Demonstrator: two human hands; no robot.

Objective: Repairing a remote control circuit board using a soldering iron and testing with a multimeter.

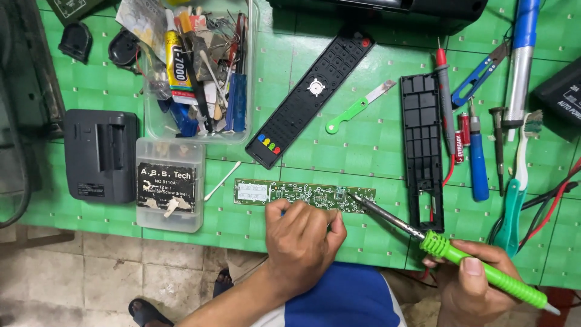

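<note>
A long green circuit board [302, 194] lies on the green checked table cover near the front edge. My left hand [302, 242] rests just in front of it, fingers curled and pressing on the board's near edge. My right hand [469, 281] grips a soldering iron with a bright green handle [484, 272]. Its metal tip [358, 198] touches the right end of the board. A black remote control front [311, 97] lies diagonally behind the board, and its black back cover [422, 148] lies upright to the right.
A clear tub of tools and glue [200, 72] stands at the back left, with a small screwdriver box [169, 184] and a black charger block [101, 155] nearer. Screwdrivers, probes, a toothbrush and snips [484, 139] crowd the right. A green-handled blade [357, 108] lies mid-table.
</note>
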